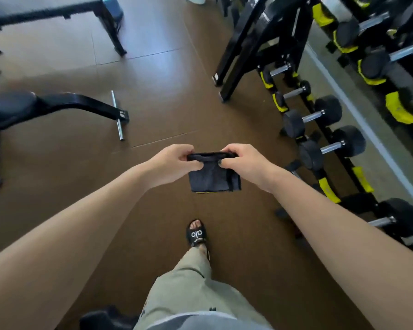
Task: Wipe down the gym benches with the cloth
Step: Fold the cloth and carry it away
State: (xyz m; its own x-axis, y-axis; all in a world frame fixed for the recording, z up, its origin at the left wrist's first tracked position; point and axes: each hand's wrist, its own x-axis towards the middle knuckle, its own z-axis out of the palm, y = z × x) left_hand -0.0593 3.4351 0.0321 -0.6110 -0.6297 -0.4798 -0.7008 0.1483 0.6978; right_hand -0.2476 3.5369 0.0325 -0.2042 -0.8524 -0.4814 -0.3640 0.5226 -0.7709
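A dark folded cloth [211,178] with a thin yellow edge hangs in front of me above the brown floor. My left hand [171,164] pinches its top left corner and my right hand [244,163] pinches its top right corner, stretching the upper fold between them. A black padded bench [12,108] stands at the left, its curved black leg ending in a steel crossbar. A second black bench [45,8] stands further off at the upper left, blurred.
A dumbbell rack [324,129] with black dumbbells and yellow cradles runs along the right side. A black machine frame [248,51] stands ahead on the right. My sandalled foot [197,234] is on the brown floor [167,91] between benches and rack.
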